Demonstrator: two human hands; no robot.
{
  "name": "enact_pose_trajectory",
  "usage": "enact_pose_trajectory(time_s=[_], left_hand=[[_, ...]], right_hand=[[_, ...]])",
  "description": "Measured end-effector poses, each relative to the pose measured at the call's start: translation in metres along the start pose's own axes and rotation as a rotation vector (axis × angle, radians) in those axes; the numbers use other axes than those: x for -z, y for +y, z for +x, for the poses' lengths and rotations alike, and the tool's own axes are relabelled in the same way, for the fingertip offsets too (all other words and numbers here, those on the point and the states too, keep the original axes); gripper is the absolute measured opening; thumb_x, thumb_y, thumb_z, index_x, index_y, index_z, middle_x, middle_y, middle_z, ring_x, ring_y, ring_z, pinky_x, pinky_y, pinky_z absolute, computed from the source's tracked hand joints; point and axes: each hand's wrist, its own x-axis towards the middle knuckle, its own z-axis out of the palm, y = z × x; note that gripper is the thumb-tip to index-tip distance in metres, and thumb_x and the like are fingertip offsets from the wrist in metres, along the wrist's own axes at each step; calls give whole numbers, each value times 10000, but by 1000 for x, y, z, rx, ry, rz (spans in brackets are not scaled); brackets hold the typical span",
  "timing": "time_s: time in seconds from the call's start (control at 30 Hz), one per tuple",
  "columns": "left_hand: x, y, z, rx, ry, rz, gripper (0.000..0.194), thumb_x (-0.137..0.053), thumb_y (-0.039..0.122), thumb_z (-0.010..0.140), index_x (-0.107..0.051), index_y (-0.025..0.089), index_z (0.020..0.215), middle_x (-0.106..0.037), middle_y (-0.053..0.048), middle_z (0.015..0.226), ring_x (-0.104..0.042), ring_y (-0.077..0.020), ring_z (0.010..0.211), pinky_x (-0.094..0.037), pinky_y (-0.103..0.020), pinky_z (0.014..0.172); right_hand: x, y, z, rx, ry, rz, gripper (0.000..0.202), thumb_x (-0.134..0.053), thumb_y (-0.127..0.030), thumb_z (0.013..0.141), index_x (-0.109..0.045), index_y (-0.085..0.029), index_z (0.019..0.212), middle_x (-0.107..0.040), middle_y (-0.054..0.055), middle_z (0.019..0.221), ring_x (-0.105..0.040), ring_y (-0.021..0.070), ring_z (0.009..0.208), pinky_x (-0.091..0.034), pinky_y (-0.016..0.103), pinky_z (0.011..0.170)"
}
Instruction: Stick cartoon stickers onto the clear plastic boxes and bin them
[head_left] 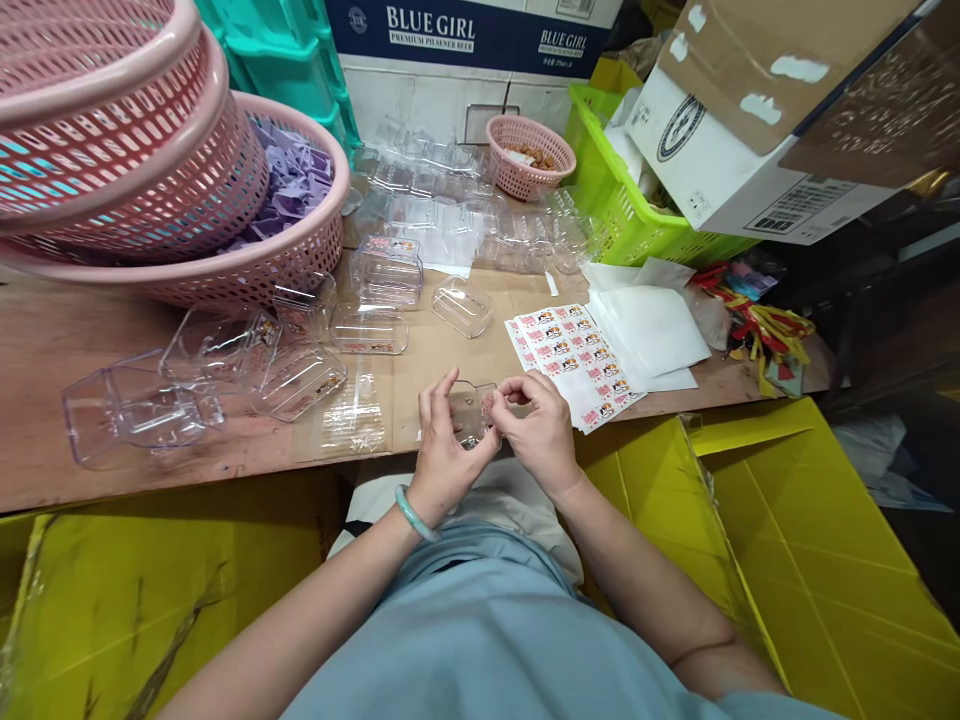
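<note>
The left hand [454, 450] has its grip clamped around a small clear plastic container [470, 438], thumb on the near side and fingers along the far left edge, in front of the seated person's body at the near edge of the surface [45, 345]. The right hand [534, 428] meets it from the other side, thumb and forefinger pinched together on a pink-printed sticker [487, 404] against the container; how much of the sticker adheres cannot be told. A pale green bangle [416, 515] circles the left wrist. A cardboard sheet [409, 385] covers the middle of the surface, with one clear tray [463, 306] lying just beyond the hands. To the left lie several clear containers [169, 410], some bearing printed stickers, and more clear plastic pieces [442, 180] cluster at the back. Right of the hands, sticker sheets [585, 360] printed with cartoon animals overlap beside white paper [660, 335]. A large pink basket [339, 205] at the far left holds purple pieces [296, 175], with other pink baskets stacked over it. Behind stand a small pink basket [525, 180], a lime-green crate [626, 190] and a Blue Girl beer carton [442, 75].
</note>
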Motion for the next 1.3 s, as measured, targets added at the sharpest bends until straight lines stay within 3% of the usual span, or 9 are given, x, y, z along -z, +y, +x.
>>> enact_pose_trajectory(time_s=[0.23, 0.33, 0.43, 0.6, 0.93, 1.1, 1.3], left_hand=[[-1, 2, 2, 21, 0, -8, 809, -681, 313, 743, -273, 241, 1438, -398, -127, 1316, -445, -263, 1208, -468, -385, 902], [0, 2, 2, 48, -2, -24, 811, -681, 325, 745, -270, 234, 1439, -398, -131, 1317, -459, -257, 1187, -487, -359, 854], [-1, 2, 1, 31, 13, -10, 818, -693, 331, 741, -273, 228, 1436, -403, -132, 1313, -446, -261, 1212, -457, -395, 934], [-3, 3, 1, -1, 36, 12, 804, -693, 323, 741, -286, 231, 1428, -409, -133, 1307, -437, -269, 1227, -424, -429, 988], [-7, 5, -3, -47, 45, 80, 796, -687, 310, 740, -284, 215, 1420, -404, -147, 1299, -413, -285, 1242, -411, -459, 993], [-8, 5, -3, -58, 35, 93, 809, -694, 301, 732, -282, 221, 1424, -404, -146, 1298, -404, -292, 1250, -419, -462, 980], [-7, 3, -2, -82, 44, 94, 802, -695, 291, 726, -296, 217, 1417, -417, -142, 1304, -422, -286, 1240, -428, -451, 974]], right_hand=[[-9, 6, 4, -106, -71, 185, 68, -573, -178, 710, -539, -211, 662, -532, -25, 687, -490, 128, 654, -433, 253, 658], [-8, 8, 0, -127, -62, 265, 47, -576, -205, 748, -558, -208, 705, -570, -14, 710, -528, 132, 677, -464, 258, 689], [-4, 10, -5, -155, -34, 322, 81, -575, -281, 812, -608, -208, 801, -628, 13, 778, -592, 148, 715, -509, 279, 727], [2, 9, -8, -98, -41, 210, 105, -596, -293, 814, -655, -226, 870, -671, 44, 857, -642, 180, 761, -549, 320, 761], [6, 4, 2, -99, -83, 37, 56, -568, -216, 769, -606, -216, 727, -636, 14, 712, -584, 150, 631, -504, 281, 653], [7, 3, 10, -161, -141, 45, 68, -573, -178, 676, -536, -209, 628, -537, -44, 571, -499, 112, 547, -425, 233, 569], [3, 7, 7, -201, -121, 176, 67, -572, -162, 635, -520, -204, 636, -488, -63, 577, -449, 94, 538, -384, 211, 539]])
